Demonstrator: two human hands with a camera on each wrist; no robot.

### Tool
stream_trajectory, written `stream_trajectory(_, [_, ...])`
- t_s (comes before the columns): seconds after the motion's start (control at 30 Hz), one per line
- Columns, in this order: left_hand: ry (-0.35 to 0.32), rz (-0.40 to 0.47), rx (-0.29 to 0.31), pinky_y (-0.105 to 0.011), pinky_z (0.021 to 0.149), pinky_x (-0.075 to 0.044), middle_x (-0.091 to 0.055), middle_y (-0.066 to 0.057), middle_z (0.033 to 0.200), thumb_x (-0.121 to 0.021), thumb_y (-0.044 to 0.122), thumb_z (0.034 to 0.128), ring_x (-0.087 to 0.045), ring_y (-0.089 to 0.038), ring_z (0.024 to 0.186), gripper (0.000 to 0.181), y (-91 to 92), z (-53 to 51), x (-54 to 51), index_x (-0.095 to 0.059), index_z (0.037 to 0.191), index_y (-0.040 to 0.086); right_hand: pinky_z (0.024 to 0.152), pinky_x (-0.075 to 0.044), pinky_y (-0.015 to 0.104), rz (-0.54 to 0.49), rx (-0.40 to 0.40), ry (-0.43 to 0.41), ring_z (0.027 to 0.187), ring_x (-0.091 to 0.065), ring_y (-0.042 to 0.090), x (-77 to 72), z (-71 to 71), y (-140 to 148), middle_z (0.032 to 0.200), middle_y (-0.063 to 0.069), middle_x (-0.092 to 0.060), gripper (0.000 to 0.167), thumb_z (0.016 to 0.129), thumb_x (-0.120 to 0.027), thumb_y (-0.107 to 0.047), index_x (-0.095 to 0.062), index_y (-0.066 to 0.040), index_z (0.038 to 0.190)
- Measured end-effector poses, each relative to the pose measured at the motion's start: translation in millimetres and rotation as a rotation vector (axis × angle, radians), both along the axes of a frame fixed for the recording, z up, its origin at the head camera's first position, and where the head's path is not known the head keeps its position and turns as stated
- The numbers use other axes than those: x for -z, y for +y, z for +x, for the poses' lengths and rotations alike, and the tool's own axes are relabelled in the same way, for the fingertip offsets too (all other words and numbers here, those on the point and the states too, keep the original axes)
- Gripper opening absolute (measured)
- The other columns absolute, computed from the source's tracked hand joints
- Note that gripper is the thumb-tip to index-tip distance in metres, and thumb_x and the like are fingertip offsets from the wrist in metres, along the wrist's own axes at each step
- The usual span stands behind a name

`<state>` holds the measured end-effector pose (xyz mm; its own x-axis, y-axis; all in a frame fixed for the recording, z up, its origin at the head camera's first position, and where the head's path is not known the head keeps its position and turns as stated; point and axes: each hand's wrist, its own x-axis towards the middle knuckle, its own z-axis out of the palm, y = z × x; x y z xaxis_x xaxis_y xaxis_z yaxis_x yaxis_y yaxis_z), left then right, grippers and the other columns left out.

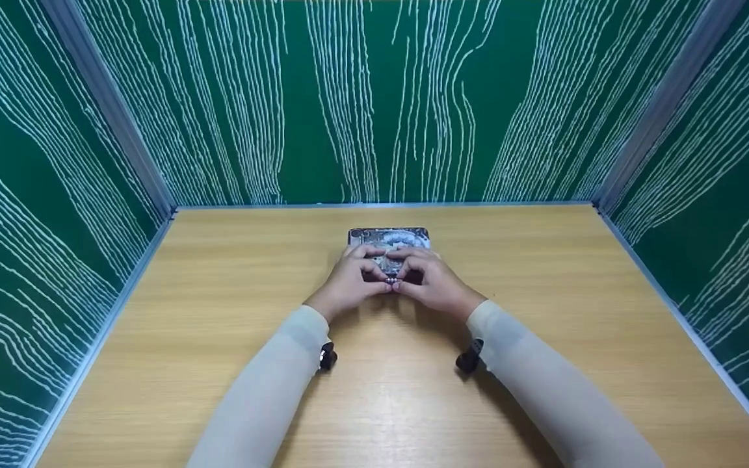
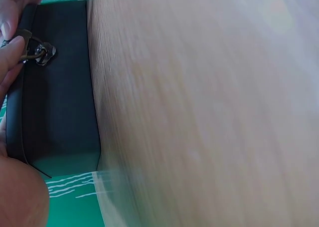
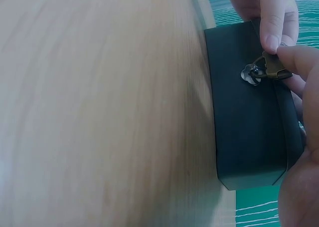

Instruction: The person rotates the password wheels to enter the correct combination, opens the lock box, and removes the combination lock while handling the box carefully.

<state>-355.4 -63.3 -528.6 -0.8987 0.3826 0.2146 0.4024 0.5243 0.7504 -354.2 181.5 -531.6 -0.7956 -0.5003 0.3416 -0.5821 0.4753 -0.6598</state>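
A small dark box (image 2: 60,97) with a patterned lid (image 1: 407,236) sits on the table. On its near side is a bronze-coloured metal clasp (image 3: 275,66), linked by a ring to a silver plate (image 3: 249,75). My left hand (image 1: 350,281) and right hand (image 1: 438,283) meet at this clasp from either side, thumbs and forefingers pinching it. Their other fingers lie over the lid and hide parts of it. In the right wrist view both thumbs touch the clasp; the exact grip behind it is hidden.
A wooden table (image 1: 387,403) spreads around the box. Green panels with white wavy lines (image 1: 296,130) stand behind it and on both sides, joined by grey corner posts (image 1: 114,110). Each sleeved wrist carries a small black device (image 1: 328,356).
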Motion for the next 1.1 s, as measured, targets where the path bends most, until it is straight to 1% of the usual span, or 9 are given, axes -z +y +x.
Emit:
stream_trajectory(0.33, [-0.019, 0.014, -0.007, -0.055, 0.144, -0.019, -0.063, 0.001, 0.163, -0.096, 0.02, 0.0919, -0.039, -0.031, 0.164, 0.011, -0.9, 0.2, -0.4, -0.086, 0.092, 0.015, 0.142, -0.017, 0.067, 0.012, 0.016, -0.027, 0.164, -0.048, 0.037, -0.2, -0.3, -0.8, 0.163, 0.002, -0.068, 0.011, 0.1, -0.087, -0.017, -0.076, -0.015, 0.099])
stream_trajectory(0.5, [-0.023, 0.01, -0.012, -0.056, 0.144, -0.018, -0.062, 0.001, 0.163, -0.096, 0.02, 0.0915, -0.038, -0.032, 0.166, 0.011, -0.5, 0.8, -1.1, -0.086, 0.092, 0.015, 0.141, -0.018, 0.069, 0.009, 0.014, -0.027, 0.163, -0.049, 0.039, 0.4, -0.8, -0.3, 0.162, 0.003, -0.068, 0.01, 0.1, -0.086, -0.017, -0.077, -0.015, 0.1])
stream_trajectory(0.67, [-0.028, 0.011, -0.011, -0.056, 0.145, -0.017, -0.062, 0.0, 0.163, -0.096, 0.02, 0.0915, -0.037, -0.033, 0.167, 0.012, 0.0, 1.7, -2.8, -0.086, 0.092, 0.014, 0.142, -0.018, 0.067, 0.012, 0.018, -0.033, 0.163, -0.048, 0.039, -0.2, -0.2, 0.3, 0.163, 0.002, -0.067, 0.009, 0.102, -0.085, -0.017, -0.076, -0.015, 0.101])
stream_trajectory(0.73, [-0.03, 0.011, -0.009, -0.056, 0.145, -0.017, -0.062, 0.001, 0.164, -0.096, 0.02, 0.0915, -0.037, -0.034, 0.167, 0.012, -0.2, 1.7, -2.9, -0.085, 0.092, 0.014, 0.141, -0.019, 0.068, 0.009, 0.017, -0.028, 0.162, -0.049, 0.039, -0.3, 0.3, 0.3, 0.163, 0.003, -0.067, 0.009, 0.101, -0.085, -0.017, -0.076, -0.015, 0.1])
stream_trajectory(0.9, [-0.009, -0.016, -0.005, -0.056, 0.145, -0.017, -0.063, 0.002, 0.163, -0.096, 0.025, 0.0925, -0.033, -0.035, 0.17, 0.013, -0.8, 0.7, -1.4, -0.087, 0.091, 0.017, 0.14, -0.023, 0.068, -0.01, 0.003, -0.004, 0.159, -0.052, 0.041, 0.5, -0.1, -0.2, 0.161, 0.007, -0.069, 0.012, 0.098, -0.088, -0.017, -0.076, -0.014, 0.097])
stream_trajectory(0.97, [-0.002, -0.024, -0.005, -0.057, 0.145, -0.016, -0.063, 0.002, 0.163, -0.096, 0.027, 0.0928, -0.032, -0.035, 0.171, 0.013, -0.9, 0.1, -0.7, -0.087, 0.092, 0.018, 0.14, -0.023, 0.066, -0.011, 0.009, -0.002, 0.159, -0.053, 0.04, 1.2, -0.7, -0.6, 0.16, 0.007, -0.07, 0.015, 0.098, -0.089, -0.02, -0.076, -0.013, 0.096])
stream_trajectory(1.1, [-0.011, -0.021, -0.007, -0.059, 0.145, -0.012, -0.063, 0.003, 0.164, -0.096, 0.026, 0.0927, -0.029, -0.037, 0.172, 0.013, -0.8, -0.3, -0.6, -0.087, 0.094, 0.017, 0.141, -0.022, 0.065, -0.001, 0.03, 0.0, 0.159, -0.053, 0.039, 2.5, -1.7, -1.7, 0.159, 0.005, -0.07, 0.017, 0.097, -0.09, -0.022, -0.076, -0.014, 0.095])
